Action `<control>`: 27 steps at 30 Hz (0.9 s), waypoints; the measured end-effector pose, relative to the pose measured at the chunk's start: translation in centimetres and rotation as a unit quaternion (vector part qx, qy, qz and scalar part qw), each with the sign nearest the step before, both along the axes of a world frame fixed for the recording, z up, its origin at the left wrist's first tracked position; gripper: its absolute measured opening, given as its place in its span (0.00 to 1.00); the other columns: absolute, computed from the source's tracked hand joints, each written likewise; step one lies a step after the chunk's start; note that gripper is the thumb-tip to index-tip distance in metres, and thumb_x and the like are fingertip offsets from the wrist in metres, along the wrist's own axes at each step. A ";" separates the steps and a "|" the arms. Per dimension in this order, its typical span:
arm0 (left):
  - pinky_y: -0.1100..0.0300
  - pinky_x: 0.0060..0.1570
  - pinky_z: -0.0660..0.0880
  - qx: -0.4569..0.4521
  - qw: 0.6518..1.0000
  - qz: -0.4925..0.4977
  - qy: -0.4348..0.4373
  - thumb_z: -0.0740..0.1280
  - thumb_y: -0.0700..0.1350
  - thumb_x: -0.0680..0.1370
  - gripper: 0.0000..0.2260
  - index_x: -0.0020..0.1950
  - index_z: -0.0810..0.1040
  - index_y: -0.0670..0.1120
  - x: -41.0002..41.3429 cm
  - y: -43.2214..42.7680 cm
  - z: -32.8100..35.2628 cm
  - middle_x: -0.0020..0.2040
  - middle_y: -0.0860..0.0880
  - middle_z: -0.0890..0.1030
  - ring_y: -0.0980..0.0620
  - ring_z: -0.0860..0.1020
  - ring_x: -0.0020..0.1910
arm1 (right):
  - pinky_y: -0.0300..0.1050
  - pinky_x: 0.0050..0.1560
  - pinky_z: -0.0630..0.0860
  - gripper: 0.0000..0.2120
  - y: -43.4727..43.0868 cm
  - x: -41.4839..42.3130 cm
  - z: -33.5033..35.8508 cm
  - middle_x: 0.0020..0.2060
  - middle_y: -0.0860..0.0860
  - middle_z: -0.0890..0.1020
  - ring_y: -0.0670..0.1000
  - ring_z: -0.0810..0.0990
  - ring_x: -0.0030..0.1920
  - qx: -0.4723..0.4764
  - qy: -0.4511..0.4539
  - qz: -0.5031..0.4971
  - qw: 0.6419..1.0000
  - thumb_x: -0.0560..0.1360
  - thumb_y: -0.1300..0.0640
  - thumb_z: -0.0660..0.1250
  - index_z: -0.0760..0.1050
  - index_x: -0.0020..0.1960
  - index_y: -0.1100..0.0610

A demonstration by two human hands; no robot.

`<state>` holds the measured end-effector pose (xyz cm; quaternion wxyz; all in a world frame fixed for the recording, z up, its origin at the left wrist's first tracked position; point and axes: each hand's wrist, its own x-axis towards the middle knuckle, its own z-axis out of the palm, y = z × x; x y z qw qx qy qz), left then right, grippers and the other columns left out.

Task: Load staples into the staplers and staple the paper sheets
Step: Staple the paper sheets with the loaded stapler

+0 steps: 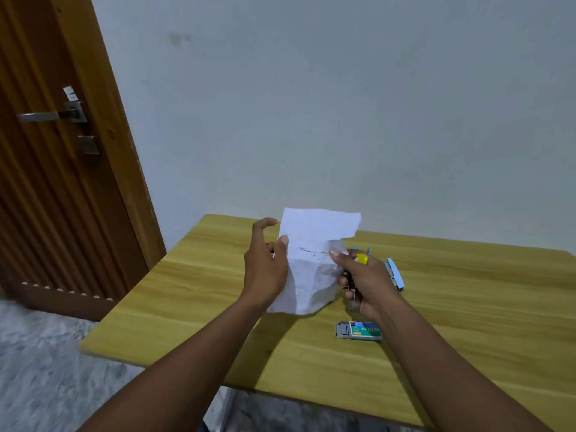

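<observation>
Left hand [265,269]: gripping the left edge of the paper sheets [307,260], thumb lying flat on the near face, the other fingers curling loosely behind with the forefinger lifted clear at the top.
Right hand [364,282]: pinching the right side of the sheets between thumb and forefinger, while the lower fingers are wrapping a slim metal-edged stapler [353,291] against the palm; fingers closed around it.
Ring [362,259]: a yellow one is sitting on a finger of the right hand.
Paper sheets: being held up above the table [193,291], between the two hands; white, crumpled, bulging toward the camera in the lower half, ragged along the top right edge, faint marks across the middle.
Held stapler: mostly hidden by the fingers; only a narrow dark and silver strip is showing below the knuckles, so whether it is hinged open I cannot tell.
Blue stapler [395,273]: lying on the table just right of the right hand, apart from the paper.
Staple box [359,330]: lying flat on the table near the front, below the right wrist, green and blue label up, grey tray sliding out at its left end.
Table: pale wood grain, standing against a plain wall [343,104].
Door [62,151]: brown wood, at far left.
</observation>
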<state>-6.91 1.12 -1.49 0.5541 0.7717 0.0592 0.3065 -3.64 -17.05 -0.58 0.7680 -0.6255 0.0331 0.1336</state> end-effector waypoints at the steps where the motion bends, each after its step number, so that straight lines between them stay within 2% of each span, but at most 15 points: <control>1: 0.57 0.29 0.69 0.012 1.000 -0.020 -0.005 0.65 0.50 0.82 0.08 0.59 0.71 0.59 -0.1 0.1 0.2 0.30 0.50 0.72 0.54 0.68 0.27 | 0.36 0.21 0.63 0.12 -0.1 0.2 -0.1 0.27 0.52 0.72 0.48 0.66 0.21 0.000 0.000 -0.019 1.000 0.71 0.52 0.77 0.75 0.47 0.51; 3: 0.54 0.32 0.77 0.035 0.996 -0.082 0.014 0.73 0.50 0.77 0.10 0.56 0.77 0.56 -0.2 0.4 0.2 0.38 0.51 0.80 0.53 0.77 0.33 | 0.36 0.20 0.63 0.12 -0.4 0.7 -0.3 0.25 0.51 0.71 0.47 0.65 0.20 0.027 0.002 -0.055 0.998 0.72 0.56 0.76 0.75 0.50 0.54; 5: 0.58 0.42 0.81 0.078 0.986 -0.129 0.065 0.80 0.50 0.69 0.18 0.56 0.81 0.55 -0.2 1.0 0.1 0.48 0.56 0.84 0.55 0.82 0.44 | 0.36 0.20 0.62 0.10 -0.8 1.1 -0.3 0.24 0.50 0.70 0.47 0.65 0.21 0.050 0.007 -0.072 0.996 0.73 0.59 0.75 0.75 0.49 0.56; 6: 0.60 0.44 0.81 0.104 0.981 -0.137 0.089 0.82 0.49 0.67 0.20 0.57 0.83 0.54 -0.2 1.2 0.0 0.50 0.57 0.84 0.56 0.82 0.45 | 0.36 0.20 0.62 0.09 -1.0 1.1 -0.3 0.24 0.50 0.70 0.47 0.65 0.21 0.051 0.011 -0.072 0.996 0.73 0.59 0.75 0.75 0.48 0.56; 8: 0.59 0.43 0.80 0.172 0.973 -0.120 0.099 0.80 0.46 0.69 0.14 0.54 0.85 0.51 -0.2 1.4 -0.1 0.45 0.56 0.84 0.55 0.81 0.41 | 0.36 0.20 0.63 0.08 -1.3 1.2 0.0 0.26 0.51 0.69 0.48 0.65 0.21 0.048 0.020 -0.065 0.997 0.73 0.58 0.75 0.75 0.45 0.55; 10: 0.56 0.42 0.77 0.241 0.966 -0.071 0.062 0.77 0.45 0.73 0.05 0.47 0.86 0.49 0.0 1.6 -0.3 0.41 0.52 0.83 0.53 0.78 0.40 | 0.36 0.21 0.63 0.08 -1.3 1.3 0.0 0.28 0.53 0.69 0.48 0.65 0.22 0.037 0.025 -0.060 0.997 0.74 0.55 0.74 0.75 0.44 0.55; 12: 0.53 0.41 0.75 0.279 0.960 -0.012 0.015 0.75 0.44 0.74 0.01 0.44 0.85 0.48 0.2 1.6 -0.7 0.40 0.51 0.79 0.50 0.77 0.41 | 0.36 0.22 0.64 0.11 -1.1 1.5 -0.1 0.31 0.52 0.70 0.49 0.66 0.23 0.008 0.023 -0.084 0.996 0.74 0.51 0.73 0.76 0.49 0.56; 15: 0.51 0.35 0.76 0.291 0.953 0.061 -0.062 0.75 0.39 0.73 0.04 0.43 0.83 0.47 0.6 1.4 -1.4 0.39 0.51 0.75 0.48 0.76 0.40 | 0.37 0.22 0.62 0.20 -0.9 1.5 -0.4 0.34 0.51 0.70 0.48 0.65 0.24 -0.030 0.024 -0.124 0.992 0.72 0.45 0.74 0.76 0.56 0.58; 19: 0.50 0.29 0.76 0.326 0.928 0.073 -0.167 0.74 0.33 0.71 0.05 0.44 0.82 0.41 0.9 0.7 -1.6 0.39 0.46 0.74 0.45 0.76 0.36 | 0.37 0.21 0.60 0.25 0.1 0.2 0.0 0.34 0.52 0.76 0.48 0.65 0.24 0.025 0.094 -0.026 0.995 0.68 0.37 0.75 0.75 0.51 0.55; 21: 0.50 0.26 0.75 0.358 0.910 0.061 -0.199 0.74 0.33 0.71 0.05 0.44 0.82 0.39 1.0 0.1 -1.8 0.39 0.44 0.73 0.45 0.74 0.34 | 0.37 0.19 0.61 0.22 0.7 0.2 -0.1 0.33 0.52 0.78 0.47 0.67 0.23 0.065 0.097 -0.009 0.993 0.68 0.42 0.77 0.76 0.53 0.55; 24: 0.51 0.26 0.74 0.391 0.891 0.045 -0.227 0.77 0.31 0.67 0.10 0.45 0.83 0.40 0.9 -0.4 -2.4 0.41 0.44 0.73 0.45 0.73 0.37 | 0.36 0.18 0.61 0.14 1.2 0.4 -0.2 0.32 0.53 0.77 0.47 0.70 0.23 0.095 0.072 -0.060 0.991 0.72 0.59 0.75 0.75 0.53 0.61; 25: 0.51 0.31 0.76 0.380 0.898 0.034 -0.217 0.79 0.33 0.65 0.14 0.48 0.83 0.42 0.7 -0.5 -2.5 0.44 0.44 0.73 0.46 0.74 0.41 | 0.36 0.18 0.61 0.12 1.1 0.4 -0.1 0.32 0.53 0.77 0.48 0.70 0.23 0.097 0.059 -0.081 0.990 0.72 0.62 0.74 0.74 0.52 0.61; 27: 0.57 0.48 0.79 0.289 0.947 0.013 -0.137 0.83 0.48 0.63 0.29 0.62 0.79 0.49 0.0 -0.8 -2.4 0.56 0.47 0.69 0.51 0.73 0.55 | 0.37 0.19 0.62 0.09 0.9 0.6 0.2 0.33 0.53 0.77 0.48 0.71 0.24 0.091 0.023 -0.106 0.990 0.73 0.63 0.73 0.73 0.48 0.59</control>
